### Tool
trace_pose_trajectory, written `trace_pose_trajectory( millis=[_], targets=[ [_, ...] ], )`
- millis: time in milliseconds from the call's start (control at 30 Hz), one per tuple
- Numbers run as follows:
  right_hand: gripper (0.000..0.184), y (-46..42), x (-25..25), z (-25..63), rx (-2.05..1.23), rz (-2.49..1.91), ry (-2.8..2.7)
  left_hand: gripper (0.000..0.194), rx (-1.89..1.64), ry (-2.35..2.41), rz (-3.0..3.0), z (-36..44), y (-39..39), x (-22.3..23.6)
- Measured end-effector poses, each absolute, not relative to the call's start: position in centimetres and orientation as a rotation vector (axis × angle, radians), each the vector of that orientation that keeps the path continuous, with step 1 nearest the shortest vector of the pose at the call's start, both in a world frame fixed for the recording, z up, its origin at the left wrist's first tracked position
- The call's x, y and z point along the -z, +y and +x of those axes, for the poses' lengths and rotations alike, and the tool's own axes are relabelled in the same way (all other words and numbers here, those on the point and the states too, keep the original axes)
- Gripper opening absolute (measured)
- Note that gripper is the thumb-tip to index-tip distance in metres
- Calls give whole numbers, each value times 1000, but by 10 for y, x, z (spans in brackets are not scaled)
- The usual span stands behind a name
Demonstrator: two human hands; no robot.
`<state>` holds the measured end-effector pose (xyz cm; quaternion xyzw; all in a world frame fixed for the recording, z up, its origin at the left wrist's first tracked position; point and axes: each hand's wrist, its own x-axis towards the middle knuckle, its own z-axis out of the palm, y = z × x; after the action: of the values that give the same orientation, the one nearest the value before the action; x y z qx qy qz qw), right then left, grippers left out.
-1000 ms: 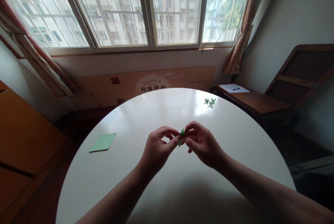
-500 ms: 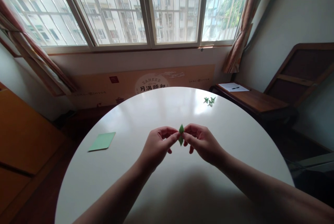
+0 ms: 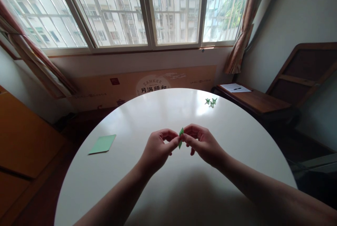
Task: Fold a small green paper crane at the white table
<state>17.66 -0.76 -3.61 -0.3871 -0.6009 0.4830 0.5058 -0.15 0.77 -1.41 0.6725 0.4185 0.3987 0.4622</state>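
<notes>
Between my two hands, above the middle of the white round table point(image 3: 147, 113), is a small piece of folded green paper point(image 3: 181, 130). My left hand point(image 3: 159, 147) pinches it from the left with thumb and forefinger. From the right, my right hand point(image 3: 201, 140) pinches the same paper, its thumb lying across the middle. Only the pointed upper and lower ends show; the centre is hidden by my fingertips. A stack of square green paper point(image 3: 102, 144) lies on the table to the left of my left hand.
Several small folded green paper shapes point(image 3: 211, 102) lie close together at the far right of the table. Beyond the right edge, a wooden side table point(image 3: 268, 102) carries a white sheet point(image 3: 231, 88) with a pen on it. A barred window point(image 3: 173, 8) stands behind.
The folded green paper has turned, showing a narrower, tilted outline, and has shifted slightly left. My fingers have moved a little around it; both hands still pinch it.
</notes>
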Motion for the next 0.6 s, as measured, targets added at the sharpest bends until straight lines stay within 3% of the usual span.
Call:
trace_pose_trajectory(
  millis=[367, 600],
  targets=[
    [22, -5, 34, 177, -1118, -951, -1447, 31, -962, 1102, 1697, -2, 8, 16],
    [22, -7, 34, 177, -1094, -964, -1467, 26, -994, 1074, 1724, -2, 9, 17]
  ],
)
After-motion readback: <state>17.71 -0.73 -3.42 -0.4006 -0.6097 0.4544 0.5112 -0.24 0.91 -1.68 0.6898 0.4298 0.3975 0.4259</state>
